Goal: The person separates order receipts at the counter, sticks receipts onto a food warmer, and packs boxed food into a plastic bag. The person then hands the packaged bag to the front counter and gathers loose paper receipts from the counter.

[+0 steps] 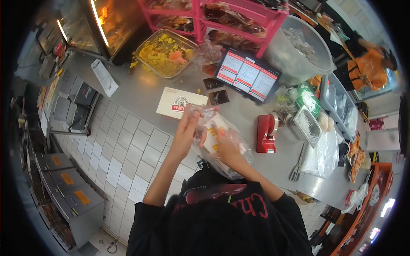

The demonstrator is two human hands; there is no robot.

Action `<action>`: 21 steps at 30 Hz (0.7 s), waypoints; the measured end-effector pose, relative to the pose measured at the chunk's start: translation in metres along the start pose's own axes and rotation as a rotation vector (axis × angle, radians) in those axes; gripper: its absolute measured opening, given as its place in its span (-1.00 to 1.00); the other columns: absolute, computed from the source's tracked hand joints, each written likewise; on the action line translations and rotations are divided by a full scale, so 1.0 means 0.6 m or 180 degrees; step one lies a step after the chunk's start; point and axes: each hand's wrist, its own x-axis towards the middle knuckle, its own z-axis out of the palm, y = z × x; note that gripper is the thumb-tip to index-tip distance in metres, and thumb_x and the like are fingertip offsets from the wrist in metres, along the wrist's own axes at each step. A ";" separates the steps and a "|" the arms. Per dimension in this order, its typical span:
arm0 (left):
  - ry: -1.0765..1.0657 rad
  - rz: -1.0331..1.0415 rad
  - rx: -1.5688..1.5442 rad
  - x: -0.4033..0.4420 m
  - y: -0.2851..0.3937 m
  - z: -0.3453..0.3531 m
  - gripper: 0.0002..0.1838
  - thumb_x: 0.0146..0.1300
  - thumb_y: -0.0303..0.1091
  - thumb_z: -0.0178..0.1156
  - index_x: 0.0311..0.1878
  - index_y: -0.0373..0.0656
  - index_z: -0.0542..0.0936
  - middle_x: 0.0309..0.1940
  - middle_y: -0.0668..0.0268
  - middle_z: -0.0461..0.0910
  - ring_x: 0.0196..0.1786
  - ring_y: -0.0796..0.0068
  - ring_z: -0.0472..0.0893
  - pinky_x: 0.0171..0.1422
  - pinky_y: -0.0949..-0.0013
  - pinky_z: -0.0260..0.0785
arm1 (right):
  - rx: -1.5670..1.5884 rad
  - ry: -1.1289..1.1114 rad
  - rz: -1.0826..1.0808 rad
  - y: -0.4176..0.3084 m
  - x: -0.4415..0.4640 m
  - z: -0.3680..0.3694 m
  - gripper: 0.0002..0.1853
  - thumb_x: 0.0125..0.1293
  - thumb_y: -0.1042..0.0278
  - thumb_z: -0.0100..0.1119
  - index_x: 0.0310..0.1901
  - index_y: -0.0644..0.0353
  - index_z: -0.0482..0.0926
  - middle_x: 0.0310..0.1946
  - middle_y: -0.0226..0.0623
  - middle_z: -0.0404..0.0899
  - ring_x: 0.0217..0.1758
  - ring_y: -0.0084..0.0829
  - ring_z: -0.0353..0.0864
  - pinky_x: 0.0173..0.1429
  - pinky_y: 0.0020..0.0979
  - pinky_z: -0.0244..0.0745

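A clear plastic bag (239, 155) hangs in front of my body at the counter's front edge. Inside or behind its film shows a white package with yellow print (210, 135). My left hand (188, 130) is closed on the bag's upper left edge, the film bunched at its fingertips. Bent over the white package, my right hand (226, 147) grips it; whether its fingers are inside the bag or outside I cannot make out. Just beyond my left hand, a printed cardboard box (173, 100) lies closed on the counter.
Beyond the box are a tablet (247, 74), dark sauce sachets (219, 97) and a metal tray (149, 70) of yellow food with an orange scoop. A red tape dispenser (267, 134) and tongs (296, 170) are at right. A person in orange (370, 68) stands farther off.
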 end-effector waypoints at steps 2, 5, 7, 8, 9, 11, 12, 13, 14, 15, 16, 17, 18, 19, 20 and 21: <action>-0.0052 0.0124 -0.0265 0.012 0.006 0.007 -0.78 0.38 -0.23 -0.27 -0.10 -0.16 0.27 -0.02 0.10 0.46 -0.75 0.72 0.20 -0.69 0.69 -0.02 | 0.0016 0.0234 -0.0202 0.016 -0.013 0.004 -0.03 -0.10 0.06 0.29 0.29 0.22 -0.03 0.19 0.07 0.15 0.21 0.21 0.12 0.26 -0.22 0.11; 0.0083 0.0265 -0.0059 0.031 0.015 -0.006 -0.76 0.38 -0.22 -0.26 -0.10 -0.16 0.30 -0.02 0.10 0.47 -0.76 0.73 0.18 -0.67 0.68 0.02 | -0.0440 -0.1007 -0.0619 0.042 -0.062 -0.104 -0.56 0.10 0.11 0.15 -0.12 0.31 0.41 -0.17 0.00 0.44 -0.07 0.00 0.41 -0.02 -0.21 0.34; -0.0044 0.0286 -0.0277 0.031 0.028 -0.003 -0.75 0.38 -0.23 -0.26 -0.12 -0.17 0.32 -0.07 0.11 0.48 -0.75 0.73 0.23 -0.64 0.67 0.08 | -0.0490 -0.2075 -0.0203 0.001 -0.120 -0.287 -0.60 0.19 0.19 0.07 -0.68 0.33 0.44 -0.59 -0.15 0.52 -0.35 -0.19 0.53 -0.26 -0.18 0.40; -0.0054 0.0296 -0.0302 0.028 0.037 0.002 -0.75 0.38 -0.23 -0.26 -0.12 -0.17 0.32 -0.07 0.11 0.48 -0.75 0.73 0.23 -0.64 0.67 0.08 | -0.0289 -0.1346 -0.0558 -0.004 -0.155 -0.344 -0.64 0.18 0.21 0.08 -0.66 0.30 0.45 -0.59 -0.17 0.51 -0.36 -0.21 0.52 -0.28 -0.22 0.40; -0.0298 0.0455 -0.0488 0.020 0.049 0.008 -0.74 0.38 -0.22 -0.27 -0.09 -0.18 0.31 -0.08 0.13 0.48 -0.75 0.70 0.26 -0.62 0.66 0.12 | -0.0084 -0.0621 -0.0907 -0.011 -0.178 -0.379 -0.67 0.17 0.24 0.09 -0.64 0.27 0.47 -0.59 -0.19 0.50 -0.37 -0.23 0.51 -0.29 -0.27 0.39; -0.0538 0.0619 -0.0672 0.015 0.059 0.018 -0.73 0.38 -0.22 -0.27 -0.06 -0.19 0.30 -0.10 0.14 0.48 -0.75 0.67 0.29 -0.59 0.65 0.17 | -0.0472 -0.0596 -0.0874 -0.027 -0.184 -0.402 -0.71 0.17 0.25 0.07 -0.62 0.24 0.49 -0.60 -0.21 0.47 -0.39 -0.23 0.49 -0.27 -0.27 0.38; -0.0760 0.0568 -0.0222 0.016 0.060 0.031 -0.77 0.38 -0.26 -0.28 -0.07 -0.18 0.27 -0.08 0.13 0.46 -0.71 0.62 0.35 -0.55 0.62 0.21 | -0.0860 -0.0568 -0.0876 -0.033 -0.182 -0.411 -0.74 0.17 0.27 0.05 -0.59 0.21 0.51 -0.62 -0.22 0.44 -0.41 -0.23 0.47 -0.26 -0.28 0.37; -0.0968 0.0523 0.0240 0.016 0.063 0.035 -0.81 0.38 -0.30 -0.28 -0.07 -0.17 0.25 -0.07 0.12 0.44 -0.67 0.57 0.41 -0.51 0.60 0.26 | -0.0885 -0.0564 -0.0922 -0.037 -0.187 -0.414 -0.74 0.17 0.27 0.05 -0.59 0.21 0.51 -0.62 -0.22 0.44 -0.41 -0.23 0.47 -0.26 -0.28 0.37; -0.1106 0.0374 -0.0103 0.011 0.060 0.030 -0.80 0.37 -0.33 -0.25 -0.02 -0.19 0.24 -0.10 0.12 0.45 -0.60 0.52 0.49 -0.41 0.54 0.30 | -0.1050 -0.0973 -0.0776 -0.037 -0.197 -0.416 -0.77 0.15 0.29 0.07 -0.58 0.21 0.51 -0.61 -0.22 0.44 -0.42 -0.23 0.46 -0.25 -0.28 0.37; -0.1068 0.0426 -0.0096 0.001 0.066 0.030 -0.80 0.37 -0.33 -0.25 -0.02 -0.19 0.24 -0.10 0.12 0.45 -0.60 0.52 0.49 -0.41 0.54 0.30 | -0.1221 -0.1378 -0.0623 -0.038 -0.198 -0.423 -0.79 0.13 0.30 0.08 -0.56 0.22 0.51 -0.60 -0.22 0.45 -0.43 -0.22 0.45 -0.25 -0.28 0.37; -0.1175 0.0681 -0.0004 -0.017 0.071 0.033 -0.80 0.36 -0.33 -0.23 -0.03 -0.20 0.24 -0.10 0.12 0.45 -0.58 0.51 0.51 -0.38 0.52 0.31 | -0.1064 -0.1042 -0.0932 -0.047 -0.197 -0.440 -0.83 0.11 0.33 0.08 -0.51 0.24 0.52 -0.57 -0.19 0.48 -0.39 -0.20 0.49 -0.24 -0.26 0.38; -0.1271 0.0896 0.0078 -0.034 0.069 0.035 -0.79 0.36 -0.33 -0.22 -0.04 -0.22 0.24 -0.11 0.13 0.45 -0.56 0.50 0.53 -0.35 0.50 0.33 | -0.1048 -0.1096 -0.0954 -0.050 -0.194 -0.436 -0.83 0.11 0.33 0.08 -0.51 0.24 0.52 -0.57 -0.19 0.48 -0.39 -0.20 0.49 -0.24 -0.26 0.38; -0.1205 0.0865 0.0062 -0.041 0.055 0.034 -0.79 0.36 -0.33 -0.22 -0.04 -0.22 0.24 -0.11 0.13 0.45 -0.56 0.50 0.53 -0.35 0.50 0.33 | -0.1153 -0.1652 -0.0877 -0.055 -0.190 -0.432 -0.84 0.12 0.35 0.06 -0.50 0.25 0.52 -0.54 -0.16 0.48 -0.36 -0.18 0.50 -0.24 -0.25 0.39; -0.1276 0.0425 0.0049 -0.043 0.037 0.031 -0.78 0.36 -0.32 -0.22 -0.03 -0.23 0.23 -0.10 0.13 0.45 -0.55 0.49 0.54 -0.34 0.50 0.33 | -0.1266 -0.2182 -0.0814 -0.060 -0.184 -0.427 -0.85 0.12 0.36 0.04 -0.48 0.25 0.52 -0.52 -0.13 0.49 -0.34 -0.16 0.52 -0.24 -0.25 0.40; -0.1350 0.0016 0.0051 -0.045 0.031 0.027 -0.76 0.36 -0.31 -0.21 -0.02 -0.24 0.23 -0.08 0.13 0.44 -0.54 0.49 0.55 -0.34 0.49 0.34 | -0.1281 -0.2187 -0.0876 -0.064 -0.170 -0.427 -0.85 0.12 0.36 0.04 -0.48 0.25 0.52 -0.52 -0.13 0.49 -0.34 -0.16 0.52 -0.24 -0.25 0.40; -0.1292 0.0059 0.0079 -0.054 0.034 0.022 -0.76 0.36 -0.31 -0.21 -0.02 -0.24 0.23 -0.08 0.13 0.44 -0.54 0.49 0.55 -0.34 0.49 0.34 | -0.0875 -0.2315 -0.1057 -0.068 -0.147 -0.430 -0.84 0.13 0.35 0.03 -0.46 0.26 0.52 -0.50 -0.13 0.49 -0.35 -0.15 0.52 -0.25 -0.25 0.41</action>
